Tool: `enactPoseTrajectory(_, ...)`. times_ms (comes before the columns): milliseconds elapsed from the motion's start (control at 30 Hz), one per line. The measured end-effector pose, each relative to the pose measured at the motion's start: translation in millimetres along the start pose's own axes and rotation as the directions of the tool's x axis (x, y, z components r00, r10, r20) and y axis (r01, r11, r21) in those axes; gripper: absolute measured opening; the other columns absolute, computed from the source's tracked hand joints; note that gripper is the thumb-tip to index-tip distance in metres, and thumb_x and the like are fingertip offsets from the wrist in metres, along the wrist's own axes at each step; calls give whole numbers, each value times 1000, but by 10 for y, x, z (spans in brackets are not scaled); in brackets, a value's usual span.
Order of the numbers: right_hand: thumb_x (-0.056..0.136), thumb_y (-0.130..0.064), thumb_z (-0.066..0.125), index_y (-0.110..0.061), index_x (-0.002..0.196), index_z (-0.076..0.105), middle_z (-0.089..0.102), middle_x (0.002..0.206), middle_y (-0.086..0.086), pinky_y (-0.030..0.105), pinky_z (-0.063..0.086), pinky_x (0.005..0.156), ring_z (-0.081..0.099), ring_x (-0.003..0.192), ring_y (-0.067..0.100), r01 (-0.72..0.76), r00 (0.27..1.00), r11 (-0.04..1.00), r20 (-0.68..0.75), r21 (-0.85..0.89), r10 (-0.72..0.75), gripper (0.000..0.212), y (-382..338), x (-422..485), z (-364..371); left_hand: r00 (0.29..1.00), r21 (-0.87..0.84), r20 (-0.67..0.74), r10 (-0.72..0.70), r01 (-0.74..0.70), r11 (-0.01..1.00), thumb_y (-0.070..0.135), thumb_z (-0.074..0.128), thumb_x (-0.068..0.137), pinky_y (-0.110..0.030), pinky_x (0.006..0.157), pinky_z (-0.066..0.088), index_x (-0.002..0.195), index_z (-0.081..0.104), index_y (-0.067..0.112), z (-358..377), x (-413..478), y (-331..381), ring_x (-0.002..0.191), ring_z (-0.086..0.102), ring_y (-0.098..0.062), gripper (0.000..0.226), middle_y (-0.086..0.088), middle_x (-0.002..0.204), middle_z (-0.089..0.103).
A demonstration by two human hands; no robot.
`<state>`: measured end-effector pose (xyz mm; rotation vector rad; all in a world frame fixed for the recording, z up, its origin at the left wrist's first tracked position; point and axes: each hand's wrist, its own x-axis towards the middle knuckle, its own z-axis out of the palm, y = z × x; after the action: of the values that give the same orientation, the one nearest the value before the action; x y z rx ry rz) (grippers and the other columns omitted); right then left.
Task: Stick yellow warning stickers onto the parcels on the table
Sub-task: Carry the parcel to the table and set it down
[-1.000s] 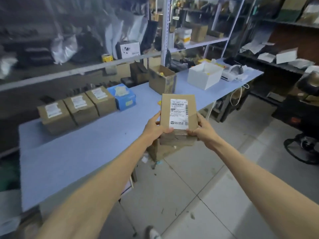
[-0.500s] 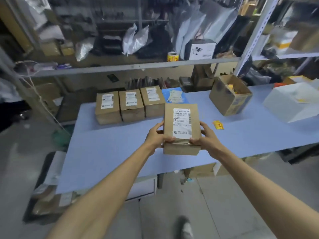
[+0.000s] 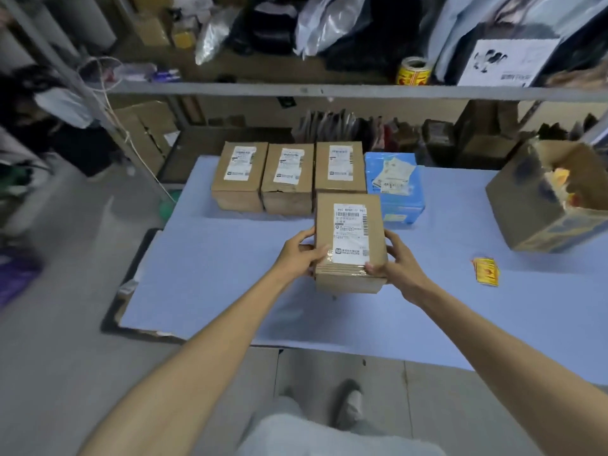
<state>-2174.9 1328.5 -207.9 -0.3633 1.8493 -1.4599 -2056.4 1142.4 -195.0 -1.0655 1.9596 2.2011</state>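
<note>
Gripping entry 1: brown parcel point(image 3: 348, 245), white shipping label facing up, held at its near end by both hands. Left hand point(image 3: 297, 255): fingers curled round the left edge, thumb on the top face. Right hand point(image 3: 399, 261): fingers wrapped on the right edge, thumb on the near corner. The parcel sits low over the blue table point(image 3: 214, 274); whether its base touches the surface cannot be told.

Progress, as judged: 0 yellow stickers show on any parcel top, so sticking is not yet begun. All 4 brown parcels are left to do. The step in hand reads as laying out stock.

Entry 2: row of 3 parcels point(image 3: 288, 177), labels up, side by side, just behind the held parcel and running off to its left.

Entry 3: blue box point(image 3: 394, 189), behind and right of the held parcel, paper slips on top.

Entry 4: loose yellow stickers point(image 3: 486, 270), flat on the table, well apart to the right of the held parcel.

Entry 5: open carton point(image 3: 539, 209), further right again, contents unclear.

Entry 6: sticker roll point(image 3: 414, 72), yellow and red, on the metal shelf point(image 3: 296, 90) above and behind the held parcel.

Room: stockroom with racking full of bags and boxes, and a grey floor point(image 3: 49, 357) left of and in front of the held parcel.
</note>
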Motion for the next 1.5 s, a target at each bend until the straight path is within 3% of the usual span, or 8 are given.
enactPoseTrajectory(167,48,-28,78,-27,141,34,51,134,4,44,51,96,52,123,24,-42,998,999,43,-21,43,103,3,390,54,999,-31,-42,-28,27,999,13,68,87,-37,66,56,138,46,21,-151,331,-22,85,64,-23,56,-11,99,67)
enactPoseTrajectory(300,59,-11,75,-32,137,36,50,135,6,36,52,91,51,123,26,-51,999,999,-2,9,51,89,35,633,195,998,-34,-30,-53,52,998,2,66,86,-34,66,54,139,44,18,-271,603,-68,87,64,-21,59,-7,101,65)
enactPoseTrajectory(433,65,-7,75,-31,141,33,48,139,4,36,54,88,60,112,26,-85,996,996,-22,-3,85,91,51,776,293,997,-34,-48,-62,60,998,-4,66,84,-34,80,53,143,39,16,-337,773,-120,107,58,-22,67,-12,130,57)
enactPoseTrajectory(567,68,-4,77,-31,144,28,46,140,2,38,54,88,61,109,25,-112,992,993,-53,-22,111,94,161,783,278,997,-22,-37,-73,72,997,-4,66,84,-43,94,51,146,33,19,-314,820,-179,113,55,-21,74,-9,135,52)
enactPoseTrajectory(800,71,5,77,-35,151,16,46,140,2,38,58,82,56,117,28,-141,990,983,-24,-114,139,109,341,831,212,991,15,-4,-133,133,991,-7,64,84,-26,76,55,150,26,31,-221,875,-333,118,55,-24,85,-9,134,55)
enactPoseTrajectory(967,67,-9,82,-43,147,25,51,136,-2,45,56,88,63,106,25,-132,990,984,-64,-116,125,105,427,845,111,995,89,2,-102,101,991,15,69,86,-45,101,47,147,25,38,-174,937,-435,126,50,-23,79,-7,139,51)
enactPoseTrajectory(1200,70,-48,80,-52,142,32,57,134,-6,45,54,93,66,107,20,-141,984,990,-117,-28,137,87,496,783,112,988,147,139,-62,42,988,9,64,89,-43,105,44,151,11,35,-205,980,-373,125,51,-24,86,-2,137,51)
enactPoseTrajectory(1500,67,-29,84,-45,140,40,60,127,3,44,58,84,66,107,24,-179,976,984,-120,13,179,87,493,680,-33,979,87,185,-84,69,994,10,69,85,-49,101,47,150,11,43,-83,847,-460,124,53,-24,93,-4,138,52)
